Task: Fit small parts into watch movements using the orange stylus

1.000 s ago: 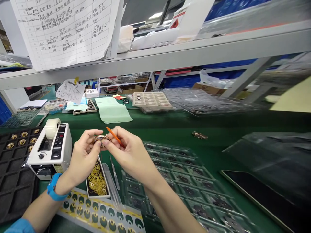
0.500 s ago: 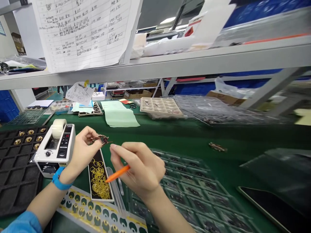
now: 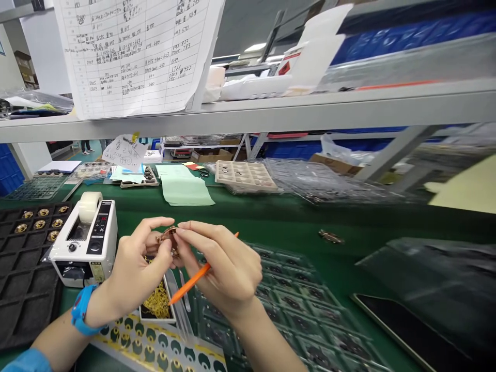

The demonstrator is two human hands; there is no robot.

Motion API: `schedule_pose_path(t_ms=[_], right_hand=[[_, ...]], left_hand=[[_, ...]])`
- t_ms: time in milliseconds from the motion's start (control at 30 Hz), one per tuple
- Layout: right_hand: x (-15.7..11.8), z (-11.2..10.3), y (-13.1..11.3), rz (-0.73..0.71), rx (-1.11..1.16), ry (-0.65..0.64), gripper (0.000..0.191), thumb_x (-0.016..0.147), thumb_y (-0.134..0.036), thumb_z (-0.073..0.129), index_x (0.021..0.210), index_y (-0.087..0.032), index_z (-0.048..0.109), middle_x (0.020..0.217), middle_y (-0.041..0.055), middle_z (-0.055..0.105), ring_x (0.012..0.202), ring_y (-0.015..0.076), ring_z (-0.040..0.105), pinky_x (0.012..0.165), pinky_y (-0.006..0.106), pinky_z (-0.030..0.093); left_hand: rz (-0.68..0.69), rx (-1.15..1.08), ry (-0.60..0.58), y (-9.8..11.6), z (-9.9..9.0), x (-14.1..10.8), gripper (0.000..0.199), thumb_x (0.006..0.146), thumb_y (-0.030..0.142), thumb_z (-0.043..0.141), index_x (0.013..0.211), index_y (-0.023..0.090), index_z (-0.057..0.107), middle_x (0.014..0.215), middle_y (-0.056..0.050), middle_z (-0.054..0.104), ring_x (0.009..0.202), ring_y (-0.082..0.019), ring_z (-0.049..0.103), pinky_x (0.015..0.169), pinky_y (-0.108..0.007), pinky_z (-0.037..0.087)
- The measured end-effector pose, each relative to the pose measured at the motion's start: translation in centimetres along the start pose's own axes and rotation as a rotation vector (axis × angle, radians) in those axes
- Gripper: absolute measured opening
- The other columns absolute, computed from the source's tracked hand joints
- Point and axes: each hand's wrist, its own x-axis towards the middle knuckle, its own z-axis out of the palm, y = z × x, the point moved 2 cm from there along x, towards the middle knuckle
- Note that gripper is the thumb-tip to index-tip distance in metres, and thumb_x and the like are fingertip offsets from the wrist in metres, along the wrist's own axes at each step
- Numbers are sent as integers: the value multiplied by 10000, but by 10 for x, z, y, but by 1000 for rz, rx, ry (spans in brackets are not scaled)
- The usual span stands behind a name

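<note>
My left hand [image 3: 134, 268] pinches a small copper-coloured watch case [image 3: 169, 236] between thumb and fingers. My right hand [image 3: 225, 268] meets it there, its thumb and index fingertips touching the case's right side. Tucked through the right hand is an orange pen-like stick [image 3: 189, 283], its tapered tip pointing down and left. The fingers cover much of the case. Below the hands, a narrow white box [image 3: 170, 281] holds a tangle of thin yellow rings [image 3: 157, 302]. A sheet of round green-and-yellow stickers [image 3: 155, 346] lies nearer to me.
A white tape dispenser [image 3: 87, 243] stands at left beside a black compartment tray [image 3: 27, 289] with several gold rings. Clear plastic trays [image 3: 294, 305] of dark parts spread to the right, near a phone-like dark slab [image 3: 403, 330]. Another metal part [image 3: 330, 236] lies behind them. A shelf [image 3: 271, 111] crosses overhead.
My right hand has closed the gap to the watch case and now touches it. The left hand has turned and come slightly lower. The camera view has shifted a little to the right.
</note>
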Motion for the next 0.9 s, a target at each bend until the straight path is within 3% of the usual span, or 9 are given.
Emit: schedule_pose_path(t_ms=[267,567,900], right_hand=[[-1,0,3,-70,-1,-37,129,860,-67,607,945,-163,617,867,116,746,688,174,682,571,263,530],[-3,1,1,-17,12,18,175,867,-95,631,1003,-200,598,873,86,759,701,172,721,555,258,569],[-1,-4,0,-53,9,-4,177,864,-35,607,972,-174,601,832,93,743,685,154,688,565,248,539]], left_hand=[[99,146,39,4,-2,0,178,895,152,533,1059,158,601,759,-12,716,684,-133,718,651,-154,587],[31,26,58,2,1,-2,171,884,173,534,1044,155,591,733,-16,709,686,-153,721,640,-176,611],[164,227,55,4,4,-7,200,898,154,500,1069,139,604,712,-17,694,631,-141,689,643,-209,601]])
